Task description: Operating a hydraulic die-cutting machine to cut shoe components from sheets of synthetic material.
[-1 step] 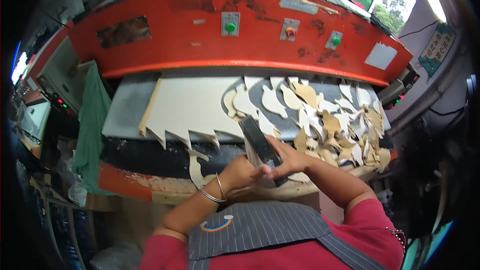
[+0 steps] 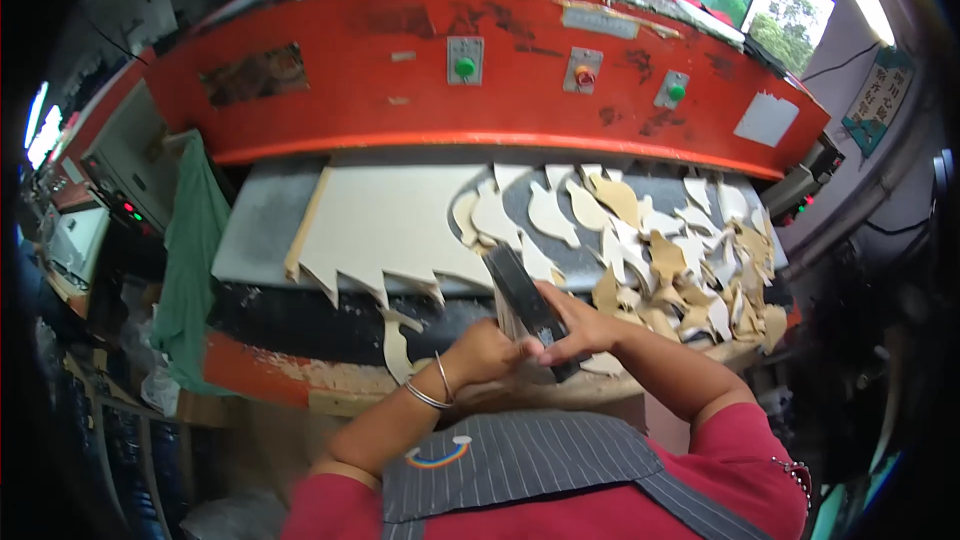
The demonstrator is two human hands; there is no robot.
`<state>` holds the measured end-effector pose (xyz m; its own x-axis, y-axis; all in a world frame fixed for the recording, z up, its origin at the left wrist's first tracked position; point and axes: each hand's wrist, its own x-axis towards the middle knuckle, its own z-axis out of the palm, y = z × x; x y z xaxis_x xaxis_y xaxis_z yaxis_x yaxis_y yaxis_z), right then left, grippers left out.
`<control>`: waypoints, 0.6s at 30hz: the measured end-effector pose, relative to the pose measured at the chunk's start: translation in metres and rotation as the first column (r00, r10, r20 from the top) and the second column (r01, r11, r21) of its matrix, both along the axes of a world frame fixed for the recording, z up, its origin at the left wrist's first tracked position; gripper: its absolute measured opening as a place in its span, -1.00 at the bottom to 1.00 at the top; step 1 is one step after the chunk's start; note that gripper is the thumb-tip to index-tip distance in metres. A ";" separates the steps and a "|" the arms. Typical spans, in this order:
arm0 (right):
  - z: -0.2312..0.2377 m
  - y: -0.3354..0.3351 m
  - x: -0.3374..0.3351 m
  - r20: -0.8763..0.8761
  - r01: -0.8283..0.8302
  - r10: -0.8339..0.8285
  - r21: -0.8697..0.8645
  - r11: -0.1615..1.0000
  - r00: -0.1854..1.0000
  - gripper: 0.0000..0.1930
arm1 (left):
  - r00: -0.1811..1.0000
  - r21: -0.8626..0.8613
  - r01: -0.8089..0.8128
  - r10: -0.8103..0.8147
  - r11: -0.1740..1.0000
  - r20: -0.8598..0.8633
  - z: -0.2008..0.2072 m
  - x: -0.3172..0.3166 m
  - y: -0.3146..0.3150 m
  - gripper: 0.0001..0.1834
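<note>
We are holding a dark block [image 2: 520, 287] between both hands, in front of the pale sheet [image 2: 390, 215], with its upper end overlapping the cut pieces' edge in our view. Our left hand [image 2: 488, 352] is curling its fingers in against the block's left side, and our right hand [image 2: 582, 328] is wrapping around the other side, nearly closed, the two thumbs almost meeting near its lower end. Silver bangles [image 2: 430, 396] are circling our left wrist. Compared with the earlier frame, we are seeing the red machine [image 2: 350, 90] and the sheet sitting slightly lower, while our hands are keeping the same hold. The sheet is lying on a grey board [image 2: 252, 225], showing a jagged front edge, and loose cut-outs [image 2: 668, 255] are piling up at the right. One curved scrap [image 2: 396, 345] is hanging at the front. On the machine, green and red buttons [image 2: 464, 67] are sitting on grey plates whose marks are too small for us to read; at the far right a teal sign [image 2: 880, 98] is carrying rows of written characters. Beside a green cloth [image 2: 190, 270], a translucent plastic bag [image 2: 160, 390] is resting low down; its contents are staying unclear to us.
</note>
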<state>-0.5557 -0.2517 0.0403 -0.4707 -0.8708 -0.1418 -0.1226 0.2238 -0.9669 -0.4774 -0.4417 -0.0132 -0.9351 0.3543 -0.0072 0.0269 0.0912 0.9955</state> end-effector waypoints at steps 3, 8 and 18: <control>-0.018 0.008 -0.009 0.003 -0.032 0.032 -0.069 0.997 0.999 0.08 | 0.988 -0.111 0.131 -0.120 0.985 0.101 -0.016 -0.010 -0.005 -0.30; -0.040 0.030 -0.010 -0.082 -0.156 0.148 -0.106 0.982 0.986 0.14 | 0.999 0.135 -0.016 0.009 0.991 0.054 -0.040 0.011 0.021 -0.47; -0.058 0.049 -0.012 -0.242 -0.179 0.144 -0.131 0.975 0.960 0.12 | 0.999 -0.026 0.009 -0.010 1.000 -0.053 -0.060 0.018 0.030 -0.55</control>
